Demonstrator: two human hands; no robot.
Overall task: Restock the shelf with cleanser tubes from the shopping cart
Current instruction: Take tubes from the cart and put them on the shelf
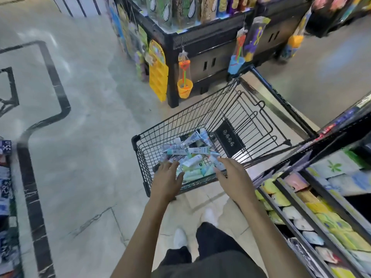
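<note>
Down in the middle of my view, a black wire shopping cart (152, 137) stands on the pale floor (84, 137), with a loose heap of cleanser tubes (188, 155) lying in its near end. I see both arms reaching over the cart's near rim. My left hand (167, 178) hangs palm down, fingers spread and relaxed above the tubes, grasping nothing. My right hand (232, 173) sits at the right side of the heap; its fingertips seem to touch a tube, though motion blur keeps me from telling whether they pinch it. To the right runs a shelf (313, 207) stocked with colourful packets. Beyond the cart, a black display stand (200, 47) carries hanging toys.
</note>
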